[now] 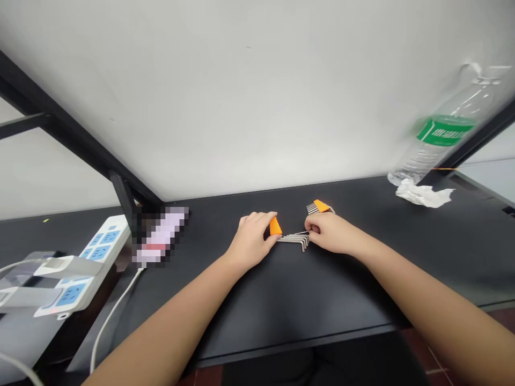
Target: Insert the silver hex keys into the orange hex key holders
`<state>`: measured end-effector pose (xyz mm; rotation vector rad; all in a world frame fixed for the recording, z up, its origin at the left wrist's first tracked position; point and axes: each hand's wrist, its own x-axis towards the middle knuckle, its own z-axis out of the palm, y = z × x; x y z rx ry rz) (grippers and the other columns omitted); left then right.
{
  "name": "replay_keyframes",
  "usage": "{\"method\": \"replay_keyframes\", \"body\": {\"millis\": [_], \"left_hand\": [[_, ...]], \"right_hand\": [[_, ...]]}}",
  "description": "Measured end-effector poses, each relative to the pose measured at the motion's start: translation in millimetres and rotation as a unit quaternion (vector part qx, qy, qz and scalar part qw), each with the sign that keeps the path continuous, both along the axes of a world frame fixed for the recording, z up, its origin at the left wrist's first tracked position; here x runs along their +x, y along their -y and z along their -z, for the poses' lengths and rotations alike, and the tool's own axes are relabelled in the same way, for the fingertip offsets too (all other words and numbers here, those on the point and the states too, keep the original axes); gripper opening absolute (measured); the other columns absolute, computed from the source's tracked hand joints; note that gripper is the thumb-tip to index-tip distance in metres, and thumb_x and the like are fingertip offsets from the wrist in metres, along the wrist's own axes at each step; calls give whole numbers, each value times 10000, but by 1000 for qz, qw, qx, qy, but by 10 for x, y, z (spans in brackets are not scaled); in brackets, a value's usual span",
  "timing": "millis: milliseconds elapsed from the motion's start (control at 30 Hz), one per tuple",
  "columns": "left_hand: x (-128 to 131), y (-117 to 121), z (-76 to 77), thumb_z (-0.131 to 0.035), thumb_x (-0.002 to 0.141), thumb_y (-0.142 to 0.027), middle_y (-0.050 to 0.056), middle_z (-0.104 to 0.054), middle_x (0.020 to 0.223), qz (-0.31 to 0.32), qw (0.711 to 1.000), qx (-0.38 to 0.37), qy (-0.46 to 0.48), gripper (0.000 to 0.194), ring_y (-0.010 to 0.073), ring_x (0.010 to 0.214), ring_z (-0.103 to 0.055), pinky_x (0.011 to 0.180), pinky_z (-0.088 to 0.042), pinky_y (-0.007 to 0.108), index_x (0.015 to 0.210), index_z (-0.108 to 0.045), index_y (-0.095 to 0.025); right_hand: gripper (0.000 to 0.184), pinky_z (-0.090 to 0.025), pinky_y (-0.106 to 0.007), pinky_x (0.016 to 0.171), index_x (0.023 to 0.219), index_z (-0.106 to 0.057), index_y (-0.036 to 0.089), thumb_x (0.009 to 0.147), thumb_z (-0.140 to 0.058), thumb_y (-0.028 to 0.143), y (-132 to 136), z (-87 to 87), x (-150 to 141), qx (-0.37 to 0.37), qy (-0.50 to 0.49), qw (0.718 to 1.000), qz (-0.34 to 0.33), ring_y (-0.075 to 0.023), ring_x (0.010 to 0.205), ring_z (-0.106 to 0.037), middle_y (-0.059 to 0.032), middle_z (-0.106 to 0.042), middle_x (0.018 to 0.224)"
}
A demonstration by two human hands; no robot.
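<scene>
We note the left hand [253, 239] pinching an orange holder [276, 226], hex keys [298, 241] seated; the right hand [329, 231] pinches one thin rod [301, 232], seating unclear.

A green-labelled plastic bottle [444, 131] is standing beside a crumpled white tissue [424, 195] at the right, while a white power strip [99, 252] is carrying plugs [78, 266] at the left — a white cable [110, 316] running to a pixelated lilac object [166, 230].

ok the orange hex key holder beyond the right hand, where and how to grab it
Probably pinch the orange holder across its middle from above: metal keys jut out leftward, and the right hand crowds its near side.
</scene>
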<state>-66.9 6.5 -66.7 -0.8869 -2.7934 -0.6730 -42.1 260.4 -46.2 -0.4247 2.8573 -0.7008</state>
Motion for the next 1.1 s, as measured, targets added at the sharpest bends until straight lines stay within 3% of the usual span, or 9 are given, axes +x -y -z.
{"method": "replay_keyframes", "body": {"millis": [200,467,633,800,1000,1100], "left_hand": [[-12,-2,3,-685,905,-334,59,-681,1169,0,1000,8,7,460,261,1092,-599,990,-427,457,1340,-559,-254],[19,-10,3,-658,923,-327,66,-687,1182,27,999,21,14,452,244,1083,-608,1024,-418,461,1355,-560,-240],[79,-44,-27,-694,909,-360,49,-699,1171,70,996,44,19,505,226,1029,-626,1005,-426,437,1376,-537,-248],[147,-90,-97,-706,901,-344,32,-713,1130,95,994,52,22,468,221,1007,-624,1002,-419,424,1330,-545,-250],[179,-116,-146,-694,905,-350,30,-722,1081,95,994,46,26,364,225,978,-628,977,-430,426,1240,-589,-252],[161,-110,-129,-702,892,-330,39,-716,1147,93,995,32,8,364,242,1059,-617,1006,-420,443,1232,-601,-249]], "right_hand": [[47,-391,-270,628,838,-622,204,830,-580,184,36,-10,65,7,-20,999,-38,-151,728,-555,-32,-655,896],[145,-423,-288,687,859,-646,193,860,-519,123,55,-22,59,-32,-31,998,-47,-159,761,-572,-38,-664,885],[141,-468,-308,710,903,-609,211,852,-513,122,118,-29,51,-155,-68,985,-18,-166,755,-593,-18,-658,849],[34,-510,-306,645,883,-574,224,882,-547,203,317,12,94,-323,4,946,-4,-157,676,-628,1,-668,815],[29,-506,-291,654,851,-569,220,876,-556,212,418,108,79,-361,-25,932,6,-153,719,-616,9,-633,807],[61,-501,-292,655,892,-573,224,840,-562,194,400,126,53,-350,-34,936,22,-151,707,-602,13,-627,814]]}}
